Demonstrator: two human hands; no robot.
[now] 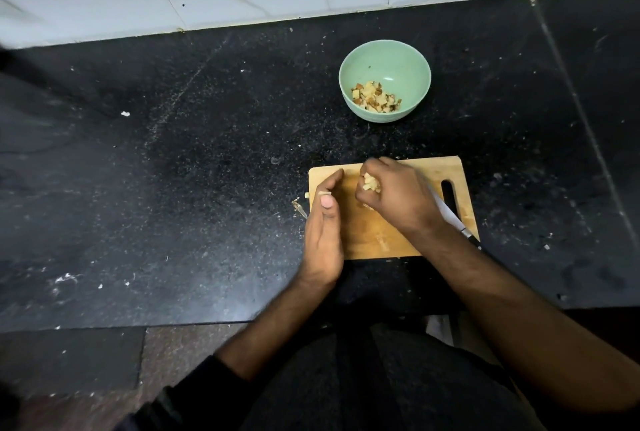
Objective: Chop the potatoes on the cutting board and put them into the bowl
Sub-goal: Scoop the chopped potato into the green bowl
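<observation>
Right hand [394,195] clenched on potato pieces [371,183] over board [374,233] for transfer | left hand [325,222] cupped, fingers apparently together, guarding board's left edge | bowl [412,59] beyond board, part-filled | knife [450,215] laid on board's right.

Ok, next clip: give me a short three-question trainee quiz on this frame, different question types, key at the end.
1. True or false: the green bowl already holds potato pieces.
2. Which hand grips a clump of chopped potato? A) left hand B) right hand
3. Fill in: the knife lies on the ______ side of the cutting board, partly under the forearm.

Key: 1 true; 2 B; 3 right.
</observation>
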